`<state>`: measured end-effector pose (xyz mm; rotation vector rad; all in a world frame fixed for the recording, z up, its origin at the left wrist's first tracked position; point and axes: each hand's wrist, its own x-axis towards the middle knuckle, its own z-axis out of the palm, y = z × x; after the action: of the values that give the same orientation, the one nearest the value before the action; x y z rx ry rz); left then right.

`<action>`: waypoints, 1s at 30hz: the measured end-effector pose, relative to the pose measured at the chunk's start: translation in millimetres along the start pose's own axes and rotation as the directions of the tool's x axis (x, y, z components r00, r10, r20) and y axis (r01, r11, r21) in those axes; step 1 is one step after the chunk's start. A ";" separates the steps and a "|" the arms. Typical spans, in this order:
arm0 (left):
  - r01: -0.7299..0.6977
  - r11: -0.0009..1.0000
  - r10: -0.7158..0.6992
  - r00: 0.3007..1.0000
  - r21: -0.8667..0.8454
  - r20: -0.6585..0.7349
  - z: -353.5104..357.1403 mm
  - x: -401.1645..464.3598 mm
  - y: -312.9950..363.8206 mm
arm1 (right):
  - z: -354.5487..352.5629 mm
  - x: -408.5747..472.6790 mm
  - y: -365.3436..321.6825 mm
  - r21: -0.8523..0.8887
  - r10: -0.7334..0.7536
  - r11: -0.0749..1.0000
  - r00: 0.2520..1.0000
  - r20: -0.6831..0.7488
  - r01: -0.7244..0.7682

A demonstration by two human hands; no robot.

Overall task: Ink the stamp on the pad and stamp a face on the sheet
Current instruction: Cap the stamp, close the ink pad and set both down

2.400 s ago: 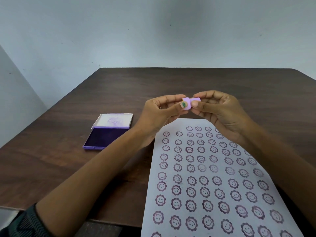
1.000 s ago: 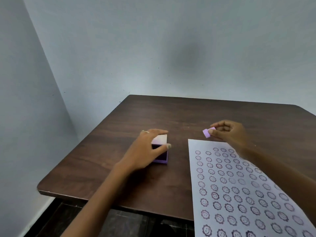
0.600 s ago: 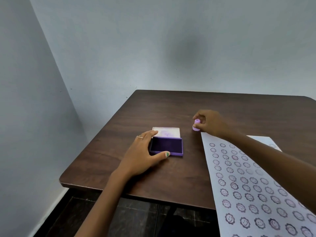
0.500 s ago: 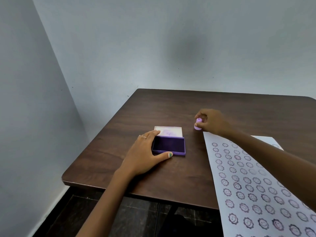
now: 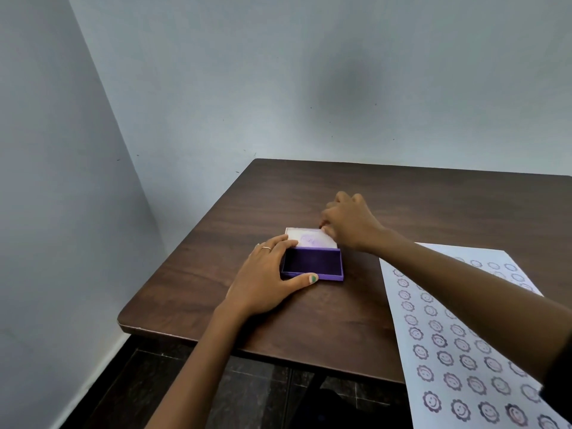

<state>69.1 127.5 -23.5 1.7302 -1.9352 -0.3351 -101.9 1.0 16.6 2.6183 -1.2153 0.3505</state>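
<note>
The open purple ink pad [image 5: 312, 264] lies on the dark wooden table [image 5: 297, 187], its pale lid [image 5: 309, 239] folded back flat behind it. My left hand [image 5: 266, 280] grips the pad, fingers on its left side and thumb along its front edge. My right hand [image 5: 349, 222] hovers at the lid's back right corner with its fingers pinched together. The small purple stamp is hidden inside those fingers. The white sheet [image 5: 433, 335], covered with several rows of purple smiley faces, lies to the right under my right forearm.
The table's left and front edges are close to the pad, with dark floor tiles [image 5: 247, 391] below. Grey walls [image 5: 93, 181] meet in a corner behind and to the left of the table.
My right hand has moved left from the sheet's top corner to the back right of the pad's lid, and the stamp no longer shows. My left hand has stayed on the pad.
</note>
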 end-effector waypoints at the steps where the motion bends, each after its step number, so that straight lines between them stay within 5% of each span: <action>1: -0.001 1.000 0.001 1.000 -0.005 0.003 -0.6 -0.2 0.0 | 1.3 0.9 -2.2 -0.001 0.000 1.000 1.000 -0.006 0.000; 9: -0.012 1.000 0.012 1.000 -0.027 0.005 -1.7 0.7 -0.3 | 2.5 -3.5 -4.3 -0.052 0.002 0.999 0.999 -0.037 -0.004; 19: 0.032 0.997 -0.033 0.999 -0.075 -0.012 0.3 1.2 -1.9 | -4.0 -11.1 6.4 0.346 0.071 0.938 0.990 -0.125 -0.023; 30: 0.050 0.989 -0.052 0.999 -0.138 -0.010 1.6 2.7 -3.9 | -35.7 -31.4 -4.4 0.524 0.027 0.851 0.994 -0.106 0.033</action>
<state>71.4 124.0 -26.3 1.6894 -1.8164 -0.4637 -122.3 37.2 40.0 2.9918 -1.2107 0.9368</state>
